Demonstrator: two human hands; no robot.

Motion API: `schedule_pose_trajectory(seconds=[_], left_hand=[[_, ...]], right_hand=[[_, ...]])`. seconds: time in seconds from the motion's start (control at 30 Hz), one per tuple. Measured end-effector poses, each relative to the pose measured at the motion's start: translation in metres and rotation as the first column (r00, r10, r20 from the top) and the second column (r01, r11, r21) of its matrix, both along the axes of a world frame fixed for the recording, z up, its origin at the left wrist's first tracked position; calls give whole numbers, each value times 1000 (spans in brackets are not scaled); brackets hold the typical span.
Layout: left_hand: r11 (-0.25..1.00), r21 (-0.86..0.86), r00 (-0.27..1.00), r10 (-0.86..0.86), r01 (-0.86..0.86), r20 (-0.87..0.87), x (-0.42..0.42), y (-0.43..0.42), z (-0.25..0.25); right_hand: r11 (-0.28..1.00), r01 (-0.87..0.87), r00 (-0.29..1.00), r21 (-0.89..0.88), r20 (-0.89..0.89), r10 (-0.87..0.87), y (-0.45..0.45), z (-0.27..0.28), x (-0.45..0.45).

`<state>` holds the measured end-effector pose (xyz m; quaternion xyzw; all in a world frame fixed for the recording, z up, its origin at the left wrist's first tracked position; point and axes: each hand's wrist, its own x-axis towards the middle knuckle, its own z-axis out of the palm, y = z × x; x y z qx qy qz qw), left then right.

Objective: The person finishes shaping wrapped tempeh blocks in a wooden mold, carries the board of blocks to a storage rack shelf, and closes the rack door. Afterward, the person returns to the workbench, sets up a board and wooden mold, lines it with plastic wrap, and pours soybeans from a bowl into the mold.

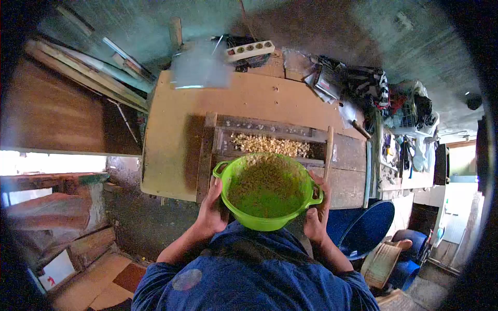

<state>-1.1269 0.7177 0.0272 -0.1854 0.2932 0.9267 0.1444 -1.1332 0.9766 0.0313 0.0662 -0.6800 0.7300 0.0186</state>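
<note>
A bright green bowl (265,224) with two loop handles is held in front of the body, at the table's near edge. Brown granular material coats much of its inside, with some paler pieces near the far rim. My left hand (212,210) grips the bowl's left side below its handle. On the right, my right hand (317,215) holds the bowl around the other handle. Just beyond the bowl, a wooden trough (220,142) set on the table holds a spread of pale yellow pieces (280,146).
The wooden table (171,119) carries a clear plastic container (201,67), a power strip (251,50) and dark plastic bags (363,85) along the back. A blue tub (368,228) stands at the right, near a wicker basket (380,264). Boards (88,72) lean at the left.
</note>
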Motion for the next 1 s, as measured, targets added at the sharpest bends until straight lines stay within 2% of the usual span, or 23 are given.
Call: schedule_pose_trajectory(seconds=[0.03, 0.07, 0.17, 0.23, 0.33, 0.37, 0.43, 0.47, 0.5, 0.53, 0.63, 0.67, 0.7, 0.77, 0.8, 0.83, 0.9, 0.97, 1.0], left_hand=[[1000, 14, 1000, -11, 10, 7, 1, -6, -4], [999, -37, 995, -31, 28, -91, 2, -11, -7], [980, -191, 921, -119, 50, -371, 8, -22, -15], [972, -229, 878, -154, 53, -453, 15, -24, -18], [981, -171, 948, -135, 87, -289, 25, -28, -18], [838, -546, 824, -294, -21, -484, 25, -35, -18], [561, -791, 641, -519, -244, -565, 19, -31, 4], [862, -472, 914, -327, 184, -242, 19, -20, 24], [944, 120, 917, -326, 306, 228, 20, -10, 39], [958, 105, 921, -284, 266, 265, 28, -4, 20], [931, 51, 909, -365, 362, 203, 46, 22, 17], [912, -101, 899, -365, 397, 243, 56, 24, -16], [890, -119, 883, -404, 440, 240, 64, 33, -32], [789, -388, 877, -461, 476, 138, 76, 61, -45], [849, -281, 894, -419, 448, 159, 87, 94, -27], [813, -303, 868, -471, 497, 159, 95, 121, -26], [846, -241, 880, -462, 475, 112, 111, 163, -22], [756, -253, 791, -606, 604, 79, 126, 203, -14], [716, -325, 783, -598, 618, 172, 135, 227, -2]], right_hand=[[1000, 24, 1000, -15, -4, -24, -3, -5, 5], [998, 47, 998, 36, -42, -46, -5, -10, 11], [989, 142, 990, 36, 9, -142, -21, 0, 25], [978, 208, 977, -2, 53, -207, -27, -1, 39], [965, 258, 959, -43, 130, -251, -28, 2, 50], [962, 254, 958, -104, 167, -235, -25, 1, 53], [950, 253, 958, -185, 187, -219, -17, -1, 59], [952, 229, 963, -205, 191, -190, -10, -3, 62], [952, 208, 967, -226, 194, -166, -4, -5, 66], [945, 221, 967, -242, 183, -179, 3, -8, 72], [918, 242, 967, -313, 153, -203, 29, -18, 96], [907, 261, 962, -331, 167, -216, 37, -16, 106], [892, 286, 955, -350, 180, -236, 49, -16, 117], [857, 319, 947, -404, 164, -275, 78, -34, 148], [837, 350, 936, -420, 188, -298, 92, -42, 168], [816, 380, 925, -436, 206, -320, 106, -48, 187], [792, 422, 899, -441, 318, -302, 133, -65, 232], [773, 432, 878, -464, 414, -241, 150, -74, 273], [740, 474, 863, -477, 420, -282, 156, -72, 290]])
